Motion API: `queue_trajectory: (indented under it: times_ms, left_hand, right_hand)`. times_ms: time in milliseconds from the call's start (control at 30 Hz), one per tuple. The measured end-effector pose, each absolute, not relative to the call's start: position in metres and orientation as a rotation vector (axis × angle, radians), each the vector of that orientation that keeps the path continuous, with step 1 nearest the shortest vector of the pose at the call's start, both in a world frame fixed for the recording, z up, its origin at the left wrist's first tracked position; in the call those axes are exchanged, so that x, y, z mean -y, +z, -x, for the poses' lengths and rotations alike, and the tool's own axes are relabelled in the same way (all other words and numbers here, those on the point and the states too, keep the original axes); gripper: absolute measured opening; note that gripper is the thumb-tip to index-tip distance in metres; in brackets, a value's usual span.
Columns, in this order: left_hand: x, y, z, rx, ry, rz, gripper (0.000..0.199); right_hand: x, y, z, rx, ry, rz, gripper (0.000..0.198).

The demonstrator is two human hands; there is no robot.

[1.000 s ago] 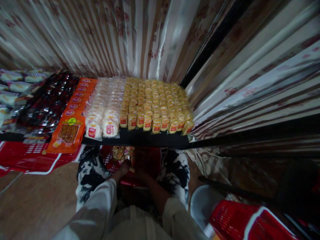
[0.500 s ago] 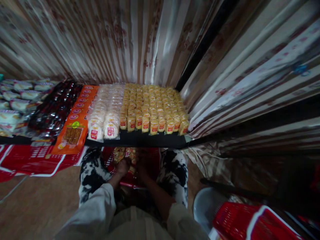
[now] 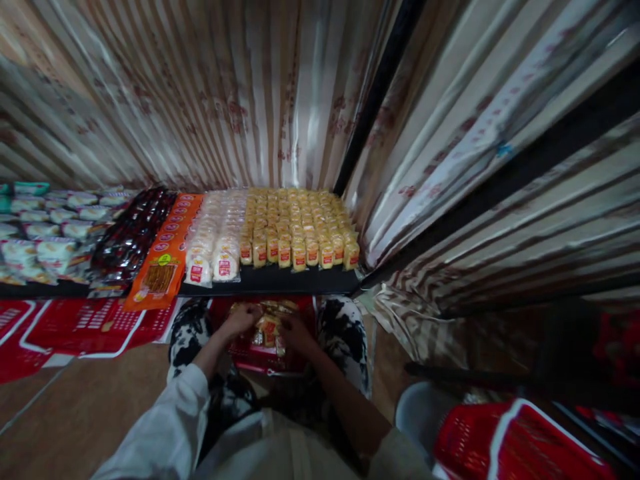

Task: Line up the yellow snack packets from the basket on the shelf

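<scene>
Between my knees a red basket (image 3: 240,357) holds several clear-wrapped yellowish snack packets (image 3: 270,325) with red labels. Over the left side of the pile is my left hand (image 3: 243,319), its fingers curled on packets there. My right hand (image 3: 296,333) grips at the pile's right side, fingers bent round packets. Dim light and the hands themselves hide how many packets each one touches. Just beyond, on a black shelf (image 3: 280,283), matching yellow packets (image 3: 300,230) stand in tight rows.
Left of the yellow rows are white round wrapped snacks (image 3: 225,257), an orange snack pack (image 3: 160,267), dark shiny packets (image 3: 130,240) and white-green packets (image 3: 55,253). Red baskets stand at left (image 3: 90,327) and lower right (image 3: 470,433), beside a pale bucket (image 3: 420,413). Striped curtains (image 3: 260,87) hang behind.
My hands have moved apart and slightly outward over the basket, so more packets show between them. The view has shifted, bringing more of the shelf's left end in.
</scene>
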State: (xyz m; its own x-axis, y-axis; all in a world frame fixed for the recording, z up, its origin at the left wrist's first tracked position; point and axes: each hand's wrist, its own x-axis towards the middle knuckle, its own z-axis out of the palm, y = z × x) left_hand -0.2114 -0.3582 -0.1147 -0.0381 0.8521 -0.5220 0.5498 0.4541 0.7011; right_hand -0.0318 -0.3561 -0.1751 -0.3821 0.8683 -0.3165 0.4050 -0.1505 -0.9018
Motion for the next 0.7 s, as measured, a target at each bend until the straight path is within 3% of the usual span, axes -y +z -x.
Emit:
queue_trajectory:
  times_ms: [300,700]
  left_hand:
    - [0.357,-0.093,0.201,-1.53,0.675,-1.186,0.041]
    - [0.337,-0.061,0.161,-1.516,0.745,-1.434,0.037]
  right_hand:
    - [0.359,-0.134,0.015,1.36,1.741,1.205,0.029]
    - [0.351,-0.104,-0.004,1.149,1.717,1.084,0.042]
